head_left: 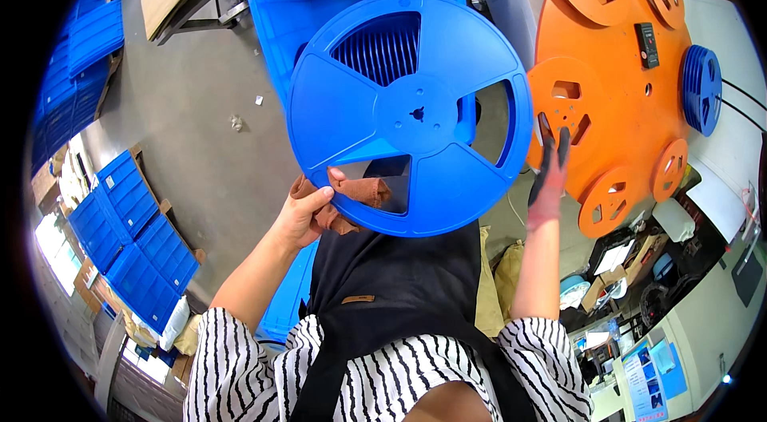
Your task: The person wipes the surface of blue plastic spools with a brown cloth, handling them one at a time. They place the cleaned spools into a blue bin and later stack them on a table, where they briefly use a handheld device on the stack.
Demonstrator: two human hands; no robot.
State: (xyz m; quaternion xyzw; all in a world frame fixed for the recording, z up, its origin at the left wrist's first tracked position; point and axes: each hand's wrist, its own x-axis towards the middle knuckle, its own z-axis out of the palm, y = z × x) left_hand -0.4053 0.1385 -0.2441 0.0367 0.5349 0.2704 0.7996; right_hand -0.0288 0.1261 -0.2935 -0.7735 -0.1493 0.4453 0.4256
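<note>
While the left hand (304, 218) pinches the lower-left rim of the large blue reel (395, 122), with a brown cloth (363, 191) bunched in its fingers, the right hand (549, 182), in a dark and reddish glove, has a released grip, its fingers stretched upward just beside the reel's right edge; whether it touches that edge I cannot tell. The reel is held in front of the black apron (391, 282), partly covering a blue tub (276, 3). On the right, a round orange table (623, 99) bears orange discs (606, 202) and a small black device (647, 45).
</note>
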